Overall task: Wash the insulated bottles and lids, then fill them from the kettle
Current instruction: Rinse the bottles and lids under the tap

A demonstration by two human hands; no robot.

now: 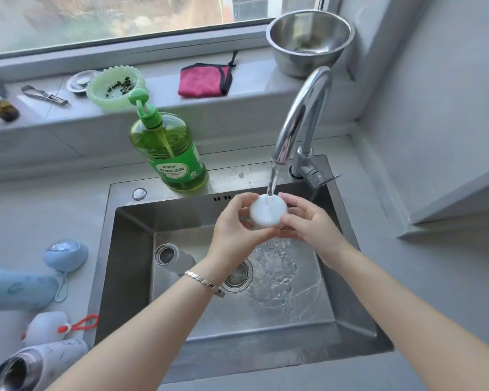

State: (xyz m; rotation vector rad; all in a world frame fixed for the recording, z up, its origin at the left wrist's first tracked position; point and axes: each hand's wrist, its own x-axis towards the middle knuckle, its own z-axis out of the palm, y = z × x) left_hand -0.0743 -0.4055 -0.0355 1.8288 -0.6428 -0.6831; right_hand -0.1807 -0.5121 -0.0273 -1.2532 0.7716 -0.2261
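A round white lid point(267, 211) is held under the running tap point(299, 117), water striking its top. My left hand point(235, 230) grips its left side and my right hand point(308, 218) pinches its right side. A white bottle point(174, 258) lies on its side in the steel sink point(356, 320), mouth toward the left, partly behind my left wrist. On the counter at left lie a blue bottle point(17, 287), a blue lid point(65, 255), a white lid with a red loop point(47, 328) and a pale bottle point(37, 365) with its open mouth facing me.
A green dish-soap pump bottle point(168, 152) stands on the sink's back rim. The window sill holds a steel bowl point(308, 38), a pink cloth point(205, 80), a green strainer dish point(115, 87) and a metal peeler point(44, 95). A grey wall rises at right.
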